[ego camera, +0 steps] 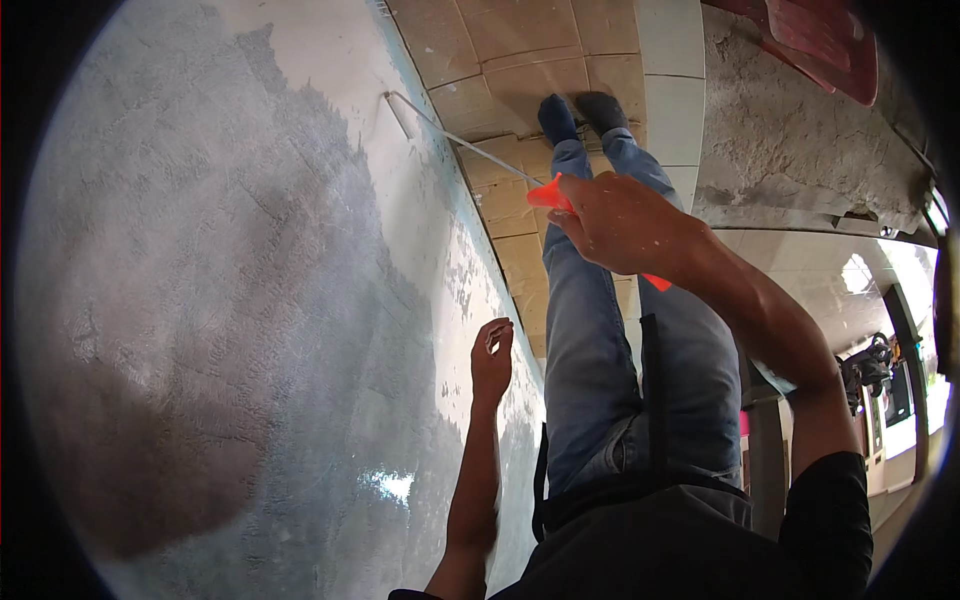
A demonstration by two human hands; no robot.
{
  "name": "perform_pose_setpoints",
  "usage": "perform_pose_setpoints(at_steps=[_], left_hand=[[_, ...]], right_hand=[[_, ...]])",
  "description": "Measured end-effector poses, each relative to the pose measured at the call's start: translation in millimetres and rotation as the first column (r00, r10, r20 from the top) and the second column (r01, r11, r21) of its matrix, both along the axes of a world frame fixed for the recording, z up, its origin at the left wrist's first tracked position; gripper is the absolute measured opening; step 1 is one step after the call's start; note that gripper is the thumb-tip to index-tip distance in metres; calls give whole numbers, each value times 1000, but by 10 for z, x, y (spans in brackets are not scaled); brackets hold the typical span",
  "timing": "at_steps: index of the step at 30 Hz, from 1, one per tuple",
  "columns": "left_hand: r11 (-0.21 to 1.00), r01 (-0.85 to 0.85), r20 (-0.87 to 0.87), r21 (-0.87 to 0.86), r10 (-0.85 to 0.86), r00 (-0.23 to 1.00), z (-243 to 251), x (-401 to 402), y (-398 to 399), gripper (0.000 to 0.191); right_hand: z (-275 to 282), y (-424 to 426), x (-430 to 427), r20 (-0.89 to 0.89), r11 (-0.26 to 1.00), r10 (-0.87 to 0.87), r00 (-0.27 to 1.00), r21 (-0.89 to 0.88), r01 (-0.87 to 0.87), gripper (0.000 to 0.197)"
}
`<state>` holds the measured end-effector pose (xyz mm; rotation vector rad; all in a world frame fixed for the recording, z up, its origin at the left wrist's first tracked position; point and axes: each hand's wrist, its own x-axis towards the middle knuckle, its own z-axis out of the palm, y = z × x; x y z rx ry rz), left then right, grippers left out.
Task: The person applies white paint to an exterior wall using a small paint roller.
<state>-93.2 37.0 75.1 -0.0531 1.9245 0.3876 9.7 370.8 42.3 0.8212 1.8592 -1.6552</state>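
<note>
My right hand (619,221) is closed around the orange plastic handle of a paint roller (487,157), in front of my legs. Its thin metal rod runs up and left to a bent end at the painted wall (315,262); how much of the roller head touches the wall is hard to tell. Lower down, my left hand (493,356) is raised beside the wall, its fingers curled towards the thumb around a small gap, with nothing visible in it. The wall shows a grey-blue area, a paler whitish band and flaking patches near the floor.
My feet in dark socks (559,120) stand on brown floor tiles (525,75) close to the foot of the wall. A strip of pale tiles (671,120) borders rough concrete (795,142). A red plastic chair (825,45) is at the upper right, a motorcycle (874,364) farther off at the right.
</note>
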Motion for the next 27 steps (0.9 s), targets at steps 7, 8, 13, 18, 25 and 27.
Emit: perform_pose_setpoints(at_steps=[7, 8, 13, 18, 25, 27], left_hand=[[1000, -3, 43, 21, 2, 999, -45, 125, 185, 24], [1000, -3, 49, 22, 2, 999, -68, 128, 192, 24], [1000, -6, 8, 9, 5, 1000, -6, -15, 29, 23], [999, -4, 38, 48, 2, 999, -95, 85, 131, 23], [998, -29, 31, 47, 28, 999, -45, 91, 118, 22], [999, -9, 16, 40, 8, 1000, -86, 79, 70, 22]], right_hand=[[-535, 41, -300, 145, 986, 158, 977, 22, -163, 32], [-478, 51, -261, 137, 984, 164, 977, 42, -171, 32], [98, -12, -77, 23, 1000, -9, 1000, 22, 8, 32], [-366, -37, -159, 28, 997, 41, 999, 70, -43, 33], [-151, -58, -193, 75, 999, 52, 996, 8, -53, 33], [101, -110, -34, 39, 999, -16, 999, 40, 14, 32]])
